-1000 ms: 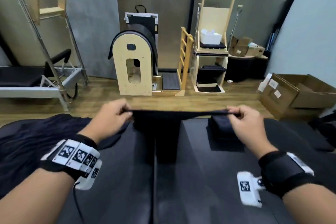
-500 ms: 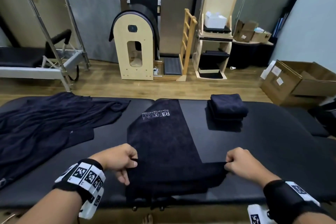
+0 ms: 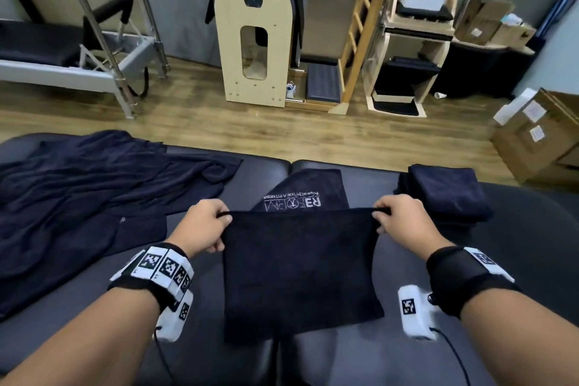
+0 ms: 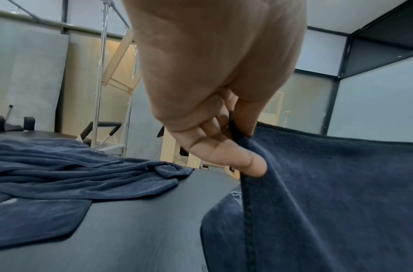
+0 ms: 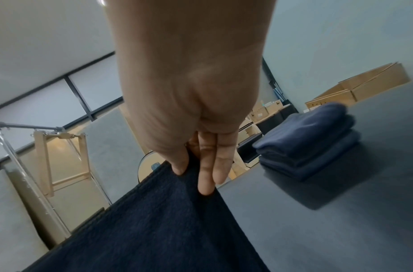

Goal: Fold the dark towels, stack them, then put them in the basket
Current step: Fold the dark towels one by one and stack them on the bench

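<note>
Far left on padded table (image 3: pixel 200 338): loose pile of unfolded dark towels (image 3: pixel 78 197), spread & rumpled. Centre: left hand (image 3: pixel 200 229) & right hand (image 3: pixel 398 219) each pinching a top corner of dark towel (image 3: pixel 297 276), near half lifted w/ edge taut btwn them, far end w/ white logo flat on table. Right, just beyond right hand: folded stack (image 3: pixel 445 194).

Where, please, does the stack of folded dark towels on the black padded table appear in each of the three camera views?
Head: the stack of folded dark towels sits right of centre, beyond the right hand.
Left wrist: not in it.
Right wrist: right of centre, beyond the fingers.
Shared landmark: the dark towel held between both hands.
</note>
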